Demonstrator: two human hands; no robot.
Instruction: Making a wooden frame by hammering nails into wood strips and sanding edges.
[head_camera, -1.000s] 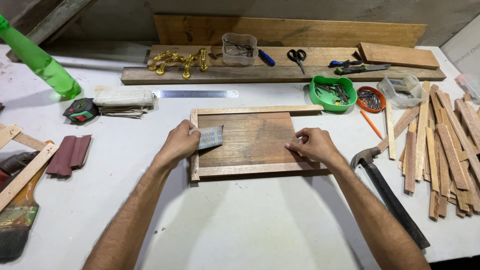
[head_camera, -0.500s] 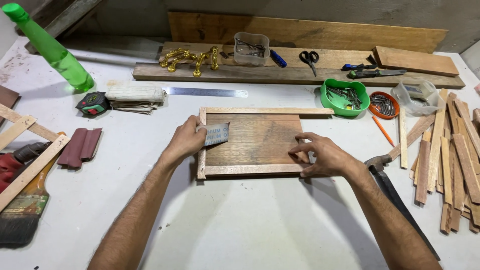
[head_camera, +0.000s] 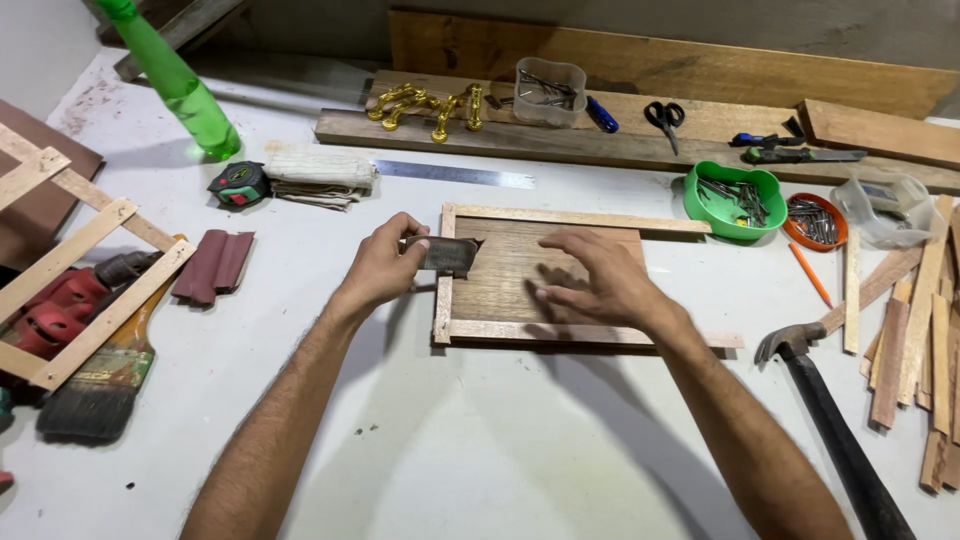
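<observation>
Meanwhile the left hand pinched a scrap of sandpaper against the left rail of the wooden panel, and the right hand lay spread and empty on its board. Judging by the framed edges, assembly looked done, smoothing unfinished; a hammer lay nearby on the worktop.

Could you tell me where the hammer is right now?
In the head view, the hammer lies at lower right on the table, between the framed board and wood strips.
</observation>
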